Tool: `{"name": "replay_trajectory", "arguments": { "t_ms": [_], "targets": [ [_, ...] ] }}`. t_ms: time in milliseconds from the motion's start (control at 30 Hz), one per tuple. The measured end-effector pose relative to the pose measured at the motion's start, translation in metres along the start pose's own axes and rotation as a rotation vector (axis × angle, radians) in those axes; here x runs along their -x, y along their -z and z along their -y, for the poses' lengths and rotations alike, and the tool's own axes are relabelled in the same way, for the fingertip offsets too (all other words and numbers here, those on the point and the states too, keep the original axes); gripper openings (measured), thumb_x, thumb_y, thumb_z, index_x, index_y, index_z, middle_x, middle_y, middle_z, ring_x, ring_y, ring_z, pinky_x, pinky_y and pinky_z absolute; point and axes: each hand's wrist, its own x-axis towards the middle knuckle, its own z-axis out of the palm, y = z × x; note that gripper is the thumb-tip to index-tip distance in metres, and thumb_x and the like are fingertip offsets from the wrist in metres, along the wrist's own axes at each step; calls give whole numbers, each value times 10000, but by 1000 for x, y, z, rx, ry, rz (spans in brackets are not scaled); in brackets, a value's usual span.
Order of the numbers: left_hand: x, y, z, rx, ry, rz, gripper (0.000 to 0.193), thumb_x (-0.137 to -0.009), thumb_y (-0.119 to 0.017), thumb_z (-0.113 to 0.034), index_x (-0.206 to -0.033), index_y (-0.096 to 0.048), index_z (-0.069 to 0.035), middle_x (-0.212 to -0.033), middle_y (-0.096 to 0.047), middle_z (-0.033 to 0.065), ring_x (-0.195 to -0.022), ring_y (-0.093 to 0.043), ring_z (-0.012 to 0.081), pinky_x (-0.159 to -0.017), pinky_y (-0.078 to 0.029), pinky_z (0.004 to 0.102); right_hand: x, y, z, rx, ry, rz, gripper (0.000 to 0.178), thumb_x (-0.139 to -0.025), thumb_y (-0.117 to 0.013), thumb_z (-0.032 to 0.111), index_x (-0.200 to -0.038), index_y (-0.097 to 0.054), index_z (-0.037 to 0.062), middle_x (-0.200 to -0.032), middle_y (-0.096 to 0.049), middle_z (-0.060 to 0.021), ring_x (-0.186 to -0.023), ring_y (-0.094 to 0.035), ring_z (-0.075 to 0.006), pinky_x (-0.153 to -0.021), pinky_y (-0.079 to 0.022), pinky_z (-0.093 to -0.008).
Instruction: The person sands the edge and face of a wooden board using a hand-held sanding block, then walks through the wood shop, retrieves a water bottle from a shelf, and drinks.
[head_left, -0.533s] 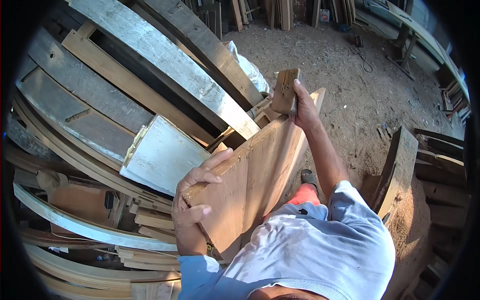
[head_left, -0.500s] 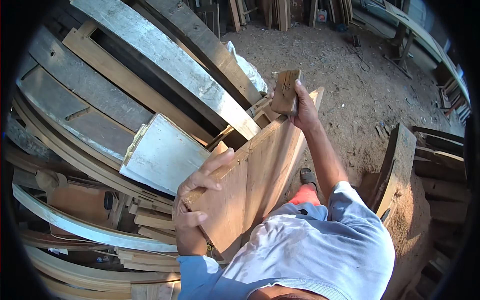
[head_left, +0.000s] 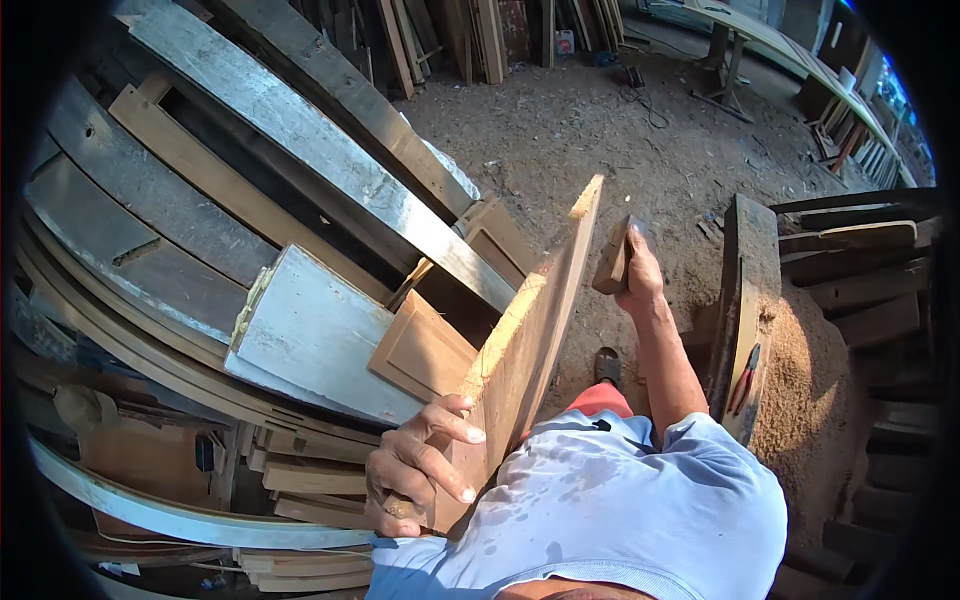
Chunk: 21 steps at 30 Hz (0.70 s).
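My left hand (head_left: 420,465) grips the near end of a thick wooden panel (head_left: 520,395), with fingers hooked over its upper edge. The panel stands on its long edge against my front and slants away to the far right. Its pale top edge catches the sun. In my right hand (head_left: 645,280) is a brown wooden block (head_left: 612,258), thumb laid along its top. The block is held to the right of the panel's far part, apart from it. The panel's lower edge is hidden.
Long planks and a whitish board (head_left: 310,335) are stacked on the left, with a small wooden panel (head_left: 425,345) among them. At right, red-handled pliers (head_left: 745,380) lie on a timber beam (head_left: 752,250) beside heaped sawdust (head_left: 805,390). A long table (head_left: 790,55) stands far right.
The block in my right hand has left the panel's far end and moved right and nearer. The panel now shows steeper and more edge-on, its near end closer to me. The view has shifted rightward.
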Motion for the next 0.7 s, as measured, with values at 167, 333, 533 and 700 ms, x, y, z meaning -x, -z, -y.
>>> {"name": "replay_trajectory", "arguments": {
  "t_ms": [167, 333, 533, 700],
  "targets": [
    [6, -6, 0, 27, 42, 95, 440, -699, -703, -520, -553, -580, -123, -1032, -713, 87, -1306, -395, 455, -1138, -117, 639, 8, 3, -21, -80, -142, 172, 428, -1056, -395, 370, -1297, -515, 38, -1178, -634, -107, -1026, -645, -209, -905, -536, -400],
    [2, -30, 8, 59, 52, 31, 462, -707, -687, -532, -533, -567, -121, -978, -732, 91, -1248, -473, 405, -1129, -148, 589, 29, -19, -22, 110, -61, 146, 481, -1048, -425, 360, -1432, -323, 89, -1250, -543, -119, -1049, -626, -210, -921, -536, -408],
    [-6, -40, 19, -41, -42, 114, 474, -732, -589, -560, -536, -525, -133, -863, -732, 32, -985, -629, 288, -1015, -242, 506, 48, -36, -33, 462, 133, 13, 612, -1006, -521, 307, -1484, -214, 78, -1234, -466, -85, -1100, -521, -160, -992, -448, -353],
    [-10, -41, 23, -49, -76, 83, 477, -757, -588, -537, -500, -495, -147, -734, -707, -8, -926, -632, 231, -991, -260, 469, -12, -15, -36, 555, 150, 15, 435, -986, -529, 297, -1309, -394, 39, -1062, -547, -80, -926, -571, -164, -822, -512, -356]
  ]
}}
